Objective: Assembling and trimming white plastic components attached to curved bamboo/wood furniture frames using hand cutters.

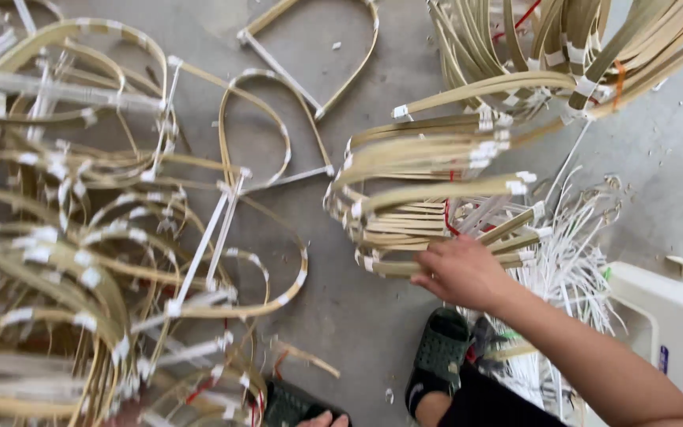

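Note:
My right hand (461, 273) reaches in from the lower right. Its fingers curl around the lowest strip of a stack of bent bamboo frames (428, 198), whose ends are wrapped in white tape. The stack lies on its side on the concrete floor (357, 316), above my dark green sandal (436, 352). A small patch of skin (324, 420) shows at the bottom edge beside a second dark sandal (290, 405). It may be my left hand, but too little of it is visible to tell its state.
A big tangled heap of taped bamboo loops (80, 237) fills the left side. Another bundle of bamboo frames (578, 55) lies at the top right. White thin strips (571, 261) are piled under my arm, next to a white and pink plastic stool (673, 316).

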